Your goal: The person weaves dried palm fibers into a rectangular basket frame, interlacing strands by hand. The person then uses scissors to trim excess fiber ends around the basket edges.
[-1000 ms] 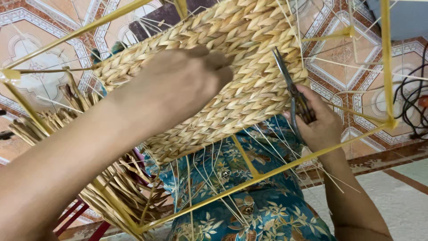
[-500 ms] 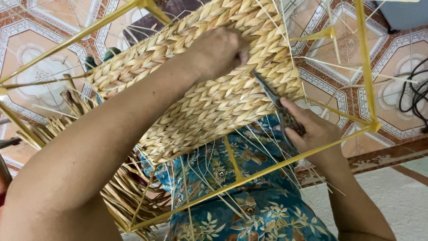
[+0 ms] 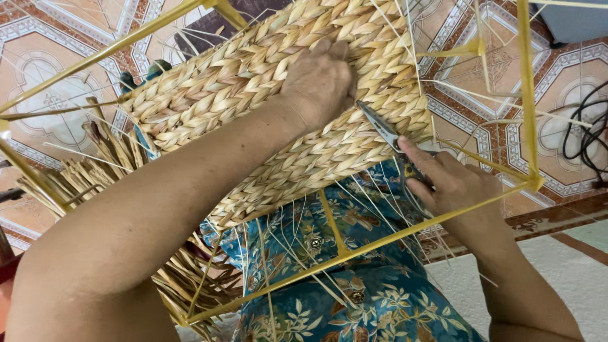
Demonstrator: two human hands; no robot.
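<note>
The left hand (image 3: 320,79) lies palm-down on a woven straw panel (image 3: 253,95), its fingers close together and pressed flat against the plaits, their tips curling over toward the far edge of the weave. The panel is stretched across a yellow metal frame (image 3: 354,250), which forms an open box-like cage; whether anything sits inside it cannot be told.

Just to the right of those fingers, the right hand (image 3: 449,183) is closed around the handles of a pair of scissors (image 3: 386,136). The thumb lies along the top and the other fingers wrap beneath. The blades point up and left toward the left hand's little-finger side, their tips touching or nearly touching the weave; they look almost shut, though the gap is hard to judge.

Below both hands, thin pale strands (image 3: 373,202) hang loose from the near edge of the panel and cross in front of a blue floral-print garment (image 3: 367,304) on the person's lap. Left of the left forearm, a bundle of loose dry straw strips (image 3: 82,174) fans out behind the frame's bar. Beyond the fingers lies a patterned tile floor (image 3: 57,76), and far to the right of the scissors hand a black cable (image 3: 586,136) loops on the tiles.
</note>
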